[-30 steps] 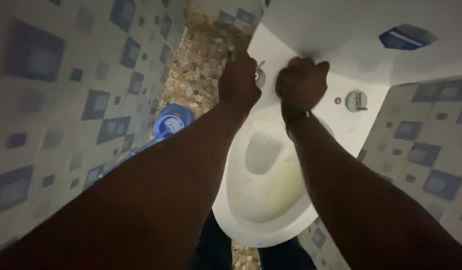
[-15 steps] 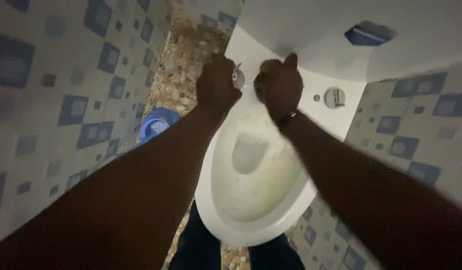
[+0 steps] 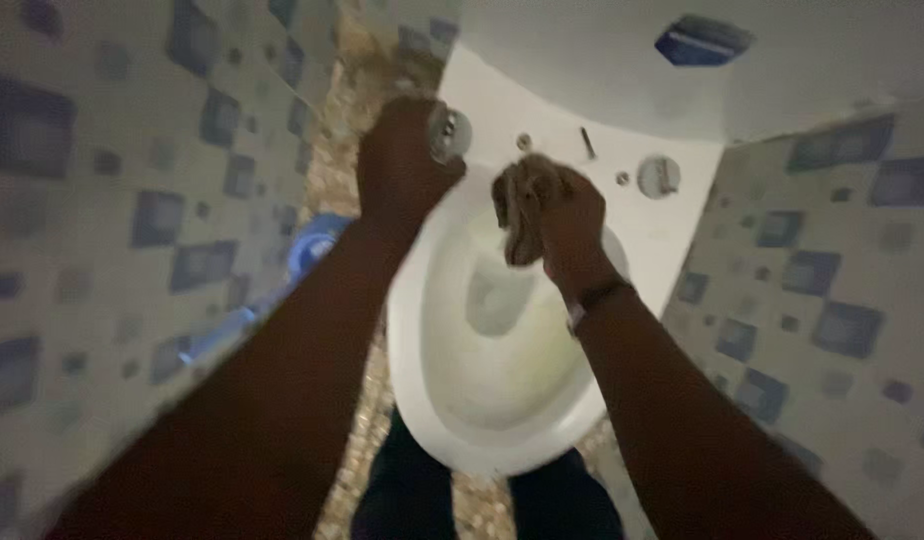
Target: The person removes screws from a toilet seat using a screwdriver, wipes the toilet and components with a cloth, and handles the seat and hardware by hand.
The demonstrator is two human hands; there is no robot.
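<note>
Left hand (image 3: 407,165) at 11 o'clock curled on the toilet bowl (image 3: 432,400) rim by a chrome fitting (image 3: 449,130); right hand (image 3: 552,215) fisted round a crumpled rag (image 3: 522,205) — wiping looks underway, bowl interior still stained.

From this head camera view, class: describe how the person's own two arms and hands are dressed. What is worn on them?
Both forearms are bare, with no sleeves in view. The left hand wears nothing visible. The right hand has a dark band, like a watch strap, around its wrist. No gloves show.

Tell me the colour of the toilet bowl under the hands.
The toilet bowl is white, seen clearly in the head view.
</note>
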